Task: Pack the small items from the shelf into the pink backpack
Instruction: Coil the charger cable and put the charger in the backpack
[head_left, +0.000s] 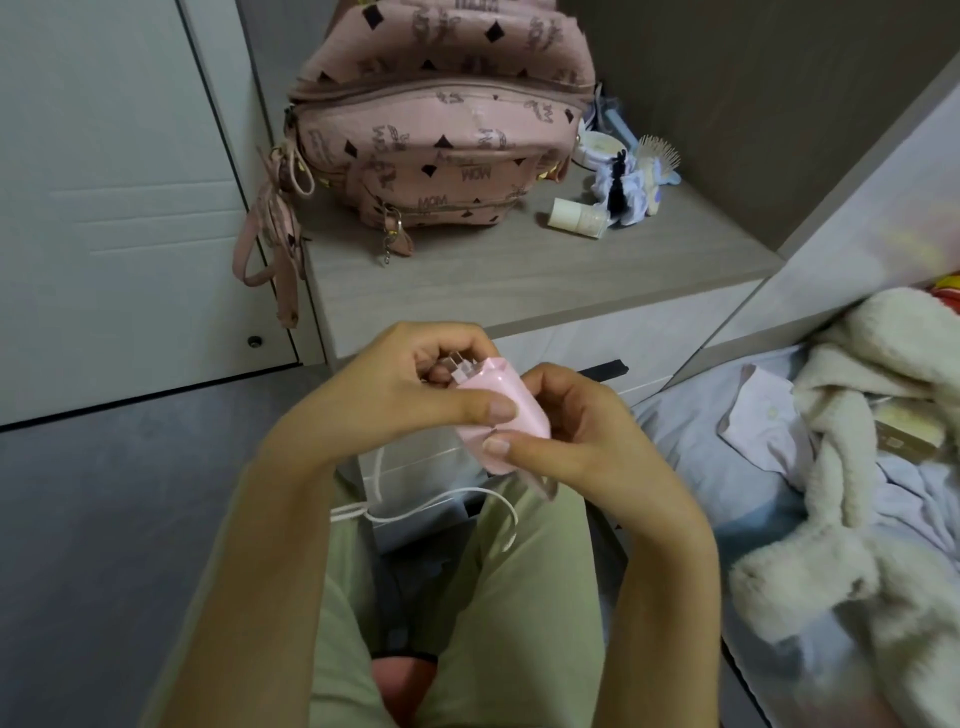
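Observation:
The pink backpack (441, 135) stands upright on the wooden shelf (519, 270), its zippers closed. In front of the shelf I hold a small pink device (511, 410) with both hands. My left hand (415, 384) grips its top end, where clear prongs stick out, thumb pressed on its side. My right hand (566, 421) pinches its lower end. A white cord (441, 501) dangles below it. On the shelf right of the backpack lie a cream bottle (576, 218), a white round case (600, 148), a bundle of pale cloth with black ties (626, 189) and a hairbrush (660, 150).
A white wardrobe door (104, 208) stands at the left. A bed at the right carries a fluffy cream blanket (857, 467) and a pale shirt (758, 415). Drawer fronts (597, 332) sit under the shelf. Grey floor lies at the lower left.

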